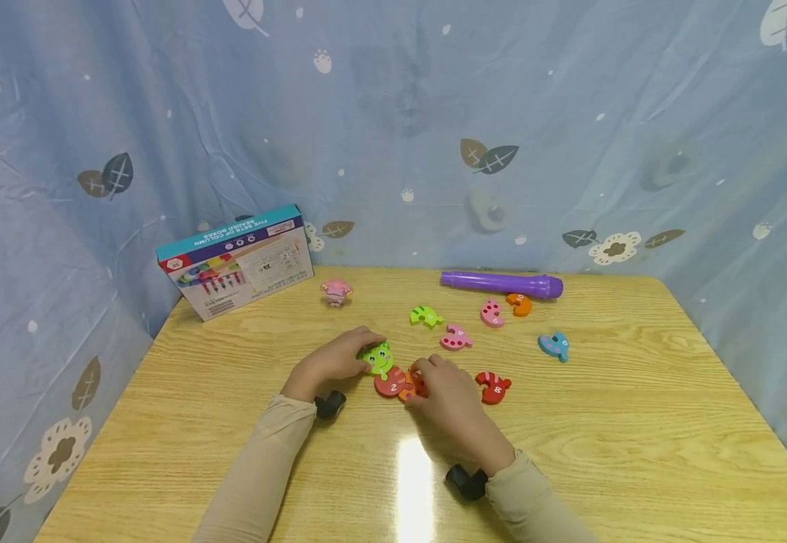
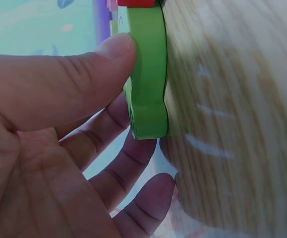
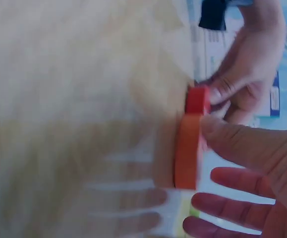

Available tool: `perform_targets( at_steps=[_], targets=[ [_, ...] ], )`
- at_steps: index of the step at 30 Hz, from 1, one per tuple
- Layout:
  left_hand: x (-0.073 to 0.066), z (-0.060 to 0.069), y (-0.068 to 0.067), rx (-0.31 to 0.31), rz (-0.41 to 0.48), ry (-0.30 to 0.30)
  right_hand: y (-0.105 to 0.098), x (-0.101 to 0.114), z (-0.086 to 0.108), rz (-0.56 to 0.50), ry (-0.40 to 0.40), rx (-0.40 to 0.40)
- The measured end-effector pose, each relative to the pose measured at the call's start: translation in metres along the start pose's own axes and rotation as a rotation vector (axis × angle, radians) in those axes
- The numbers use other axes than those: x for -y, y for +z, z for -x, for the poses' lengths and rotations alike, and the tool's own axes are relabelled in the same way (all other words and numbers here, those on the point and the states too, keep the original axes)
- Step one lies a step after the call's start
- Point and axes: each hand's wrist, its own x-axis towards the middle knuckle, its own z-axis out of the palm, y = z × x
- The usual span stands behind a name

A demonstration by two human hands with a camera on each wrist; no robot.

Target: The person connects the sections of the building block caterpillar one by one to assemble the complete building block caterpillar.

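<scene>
Hanging behind the wood-grain table [image 1: 637, 422], blue leaf-print cloth [image 1: 393, 105].

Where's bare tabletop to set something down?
Biggest: the table's right side, right of the loose red piece and blue piece. Also left, between the box and left sleeve. Crowded: between left hand and right hand, a row of pieces; beyond, toward the purple microphone, scattered pieces.

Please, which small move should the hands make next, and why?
Probably the right hand should press the orange piece gently toward the red piece marked 2. It holds the orange piece against that red one, while the left hand holds the green face piece at its other side. Whether the joint is fully seated, I cannot tell.
</scene>
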Motion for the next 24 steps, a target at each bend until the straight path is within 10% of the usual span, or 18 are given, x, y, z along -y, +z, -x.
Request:
perform_targets(
  at_steps=[11, 24],
  targets=[
    [-0.002, -0.003, -0.004, 0.001, -0.015, 0.020, -0.039, -0.044, -0.019, 0.052, 0.108, -0.067],
    [0.002, 0.000, 0.001, -0.006, -0.007, 0.025, -0.039, -0.062, -0.054, 0.183, 0.242, 0.156]
  ],
)
